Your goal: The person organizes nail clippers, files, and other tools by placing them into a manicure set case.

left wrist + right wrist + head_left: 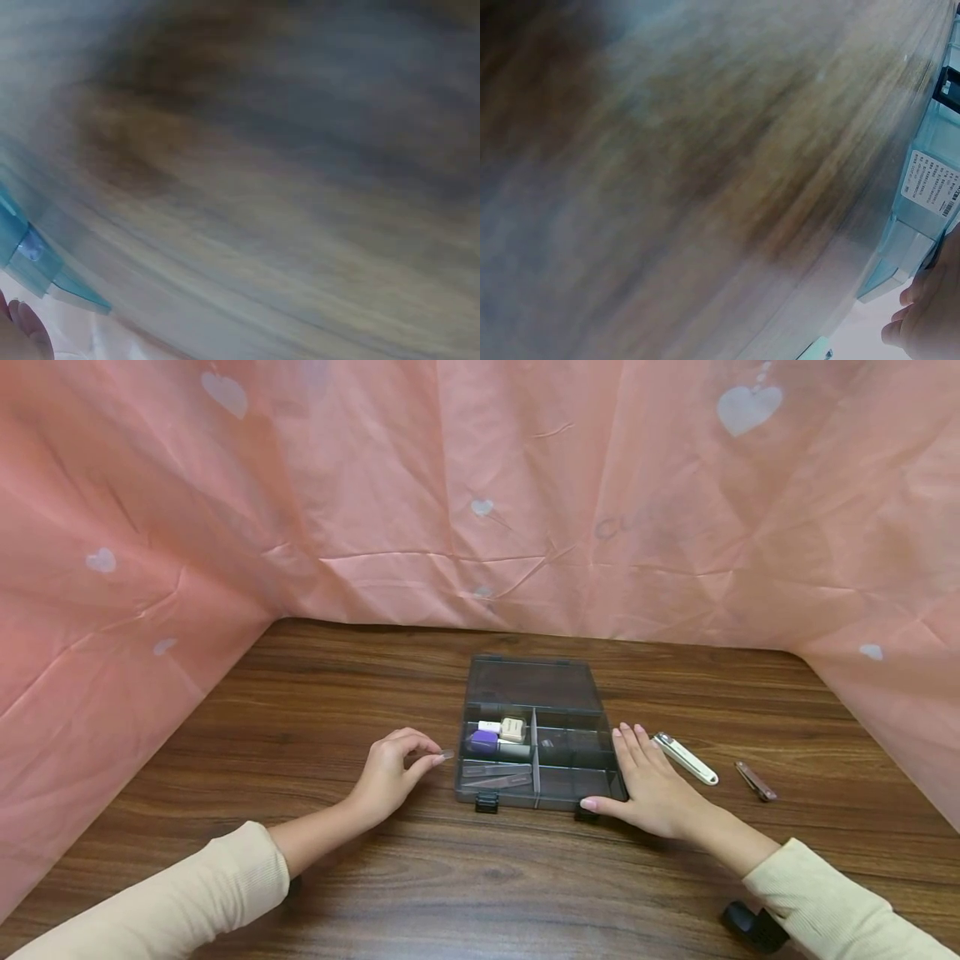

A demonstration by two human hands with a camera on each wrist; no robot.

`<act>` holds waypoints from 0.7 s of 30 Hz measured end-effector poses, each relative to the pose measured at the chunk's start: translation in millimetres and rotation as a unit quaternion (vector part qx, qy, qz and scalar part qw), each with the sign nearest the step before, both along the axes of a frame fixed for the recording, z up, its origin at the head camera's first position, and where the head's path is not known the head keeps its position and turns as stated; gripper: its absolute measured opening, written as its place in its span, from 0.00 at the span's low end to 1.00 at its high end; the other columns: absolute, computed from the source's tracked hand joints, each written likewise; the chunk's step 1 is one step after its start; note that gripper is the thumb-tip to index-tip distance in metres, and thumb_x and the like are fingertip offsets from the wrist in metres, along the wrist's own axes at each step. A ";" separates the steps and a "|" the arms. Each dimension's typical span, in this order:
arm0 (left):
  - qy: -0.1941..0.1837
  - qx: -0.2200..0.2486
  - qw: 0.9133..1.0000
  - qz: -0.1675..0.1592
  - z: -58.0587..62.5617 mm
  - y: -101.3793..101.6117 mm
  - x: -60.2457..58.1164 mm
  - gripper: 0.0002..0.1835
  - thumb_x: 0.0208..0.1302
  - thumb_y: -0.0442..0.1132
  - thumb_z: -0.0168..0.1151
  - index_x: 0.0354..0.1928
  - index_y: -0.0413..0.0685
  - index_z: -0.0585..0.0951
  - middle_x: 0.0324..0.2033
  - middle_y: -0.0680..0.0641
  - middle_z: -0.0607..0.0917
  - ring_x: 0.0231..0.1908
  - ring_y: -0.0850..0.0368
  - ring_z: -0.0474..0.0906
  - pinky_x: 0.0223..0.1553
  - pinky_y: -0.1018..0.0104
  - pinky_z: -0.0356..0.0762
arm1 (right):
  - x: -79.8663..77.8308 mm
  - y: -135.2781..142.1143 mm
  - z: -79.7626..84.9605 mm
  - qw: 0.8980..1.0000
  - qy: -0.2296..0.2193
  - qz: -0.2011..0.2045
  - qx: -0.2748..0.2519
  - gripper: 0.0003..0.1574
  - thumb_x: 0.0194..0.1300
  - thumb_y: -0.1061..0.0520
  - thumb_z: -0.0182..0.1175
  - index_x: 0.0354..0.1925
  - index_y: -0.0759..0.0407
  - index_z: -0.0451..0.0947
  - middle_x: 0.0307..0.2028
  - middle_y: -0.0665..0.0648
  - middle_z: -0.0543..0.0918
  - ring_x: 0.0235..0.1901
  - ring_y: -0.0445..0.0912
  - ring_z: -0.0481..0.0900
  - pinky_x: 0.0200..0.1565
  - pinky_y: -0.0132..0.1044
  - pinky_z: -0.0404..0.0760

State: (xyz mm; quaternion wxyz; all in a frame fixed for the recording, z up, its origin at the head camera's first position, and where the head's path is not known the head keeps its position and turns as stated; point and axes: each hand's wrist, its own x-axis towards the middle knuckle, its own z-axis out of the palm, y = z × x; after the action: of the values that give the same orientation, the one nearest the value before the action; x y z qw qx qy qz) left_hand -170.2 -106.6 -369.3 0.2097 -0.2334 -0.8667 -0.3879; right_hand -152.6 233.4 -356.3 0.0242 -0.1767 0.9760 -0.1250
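Note:
A dark see-through compartment box (573,802) lies on the table with its lid (532,683) laid back. My left hand (390,777) pinches a small clear piece (447,754) between thumb and fingers, just left of the box; its kind is too small to tell. My right hand (656,785) rests with straight fingers along the box's right side, thumb at the front latch. In the box's upper left compartment lie a purple bottle (483,742) and a cream bottle (513,729), like nail polish. Flat greyish strips (495,770) lie in the lower left one.
Right of my right hand lie a white nail clipper (686,760) and a smaller pinkish one (756,782). A black object (753,927) shows by the right sleeve. Pink cloth (525,485) hangs around the wooden table (480,877). Both wrist views are mostly blurred tabletop.

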 end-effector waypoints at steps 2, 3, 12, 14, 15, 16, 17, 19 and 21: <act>-0.006 0.006 1.000 -0.006 1.7 4.7 -1.2 0.04 0.49 0.33 0.69 0.28 0.40 0.83 0.29 0.47 0.84 0.34 0.54 0.81 0.34 0.60 0.80 | -0.2 0.0 0.2 1.000 0.004 0.002 0.000 0.68 0.54 0.26 0.54 0.68 0.77 0.43 0.69 0.77 0.45 0.69 0.68 0.40 0.65 0.64 0.46; -0.009 0.008 1.000 -0.009 2.4 7.1 -1.8 0.04 0.50 0.33 0.69 0.28 0.40 0.83 0.29 0.47 0.84 0.35 0.54 0.81 0.34 0.60 0.80 | -0.1 -0.1 0.6 1.000 0.003 0.001 0.000 0.68 0.54 0.26 0.54 0.68 0.76 0.43 0.69 0.77 0.45 0.69 0.68 0.40 0.65 0.64 0.46; -0.002 0.021 0.999 -0.033 9.1 34.7 -12.0 0.03 0.52 0.33 0.67 0.28 0.41 0.83 0.29 0.47 0.84 0.32 0.57 0.79 0.32 0.69 0.79 | 0.8 0.6 1.6 1.000 -0.009 -0.004 -0.001 0.68 0.55 0.27 0.54 0.68 0.76 0.42 0.69 0.76 0.43 0.69 0.68 0.38 0.66 0.64 0.45; 0.000 0.025 0.999 -0.034 10.3 41.0 -14.6 0.04 0.52 0.33 0.67 0.28 0.40 0.83 0.29 0.46 0.84 0.30 0.59 0.77 0.30 0.71 0.77 | 0.5 -0.1 1.6 1.000 -0.002 -0.001 -0.001 0.68 0.55 0.26 0.54 0.68 0.77 0.43 0.69 0.76 0.44 0.69 0.68 0.39 0.65 0.64 0.46; 0.000 0.027 0.999 -0.035 10.6 43.9 -15.8 0.04 0.52 0.33 0.67 0.28 0.39 0.83 0.29 0.46 0.84 0.29 0.59 0.76 0.29 0.71 0.77 | 0.5 -0.4 1.7 1.000 0.001 0.000 0.000 0.68 0.55 0.26 0.54 0.68 0.77 0.43 0.69 0.77 0.45 0.69 0.68 0.40 0.65 0.64 0.46; -0.001 0.028 0.999 -0.035 10.6 46.7 -16.9 0.04 0.51 0.33 0.68 0.28 0.39 0.83 0.29 0.46 0.84 0.28 0.59 0.75 0.28 0.70 0.76 | 0.4 -0.6 1.8 1.000 0.002 0.001 0.001 0.68 0.55 0.26 0.54 0.68 0.77 0.43 0.69 0.77 0.45 0.69 0.69 0.40 0.65 0.64 0.46; -0.002 0.031 0.999 -0.037 10.6 49.4 -17.9 0.04 0.51 0.33 0.68 0.28 0.38 0.83 0.29 0.45 0.84 0.28 0.58 0.76 0.29 0.69 0.77 | 0.5 -0.9 2.0 1.000 0.004 0.002 0.002 0.68 0.55 0.26 0.54 0.68 0.77 0.44 0.69 0.77 0.45 0.69 0.69 0.41 0.65 0.64 0.47; -0.005 0.035 0.999 -0.042 10.9 54.2 -19.3 0.04 0.52 0.32 0.68 0.28 0.37 0.83 0.29 0.44 0.84 0.28 0.57 0.77 0.30 0.66 0.79 | 0.8 -1.0 2.3 1.000 0.002 0.001 0.004 0.68 0.54 0.26 0.54 0.68 0.77 0.43 0.69 0.77 0.45 0.69 0.68 0.40 0.65 0.64 0.47; -0.008 0.042 0.998 -0.048 11.0 58.3 -20.4 0.04 0.52 0.31 0.67 0.28 0.36 0.83 0.29 0.43 0.84 0.30 0.53 0.79 0.32 0.62 0.80 | 1.1 -1.2 2.8 1.000 0.000 0.000 0.004 0.69 0.54 0.26 0.54 0.68 0.76 0.43 0.69 0.76 0.45 0.69 0.68 0.40 0.65 0.64 0.46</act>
State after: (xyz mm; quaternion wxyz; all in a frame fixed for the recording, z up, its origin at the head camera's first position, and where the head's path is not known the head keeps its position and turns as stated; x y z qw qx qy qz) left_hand -190.6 -48.3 -358.3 0.1936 -0.2629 -0.8388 -0.4358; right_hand -151.5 232.3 -353.5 0.0245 -0.1770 0.9764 -0.1212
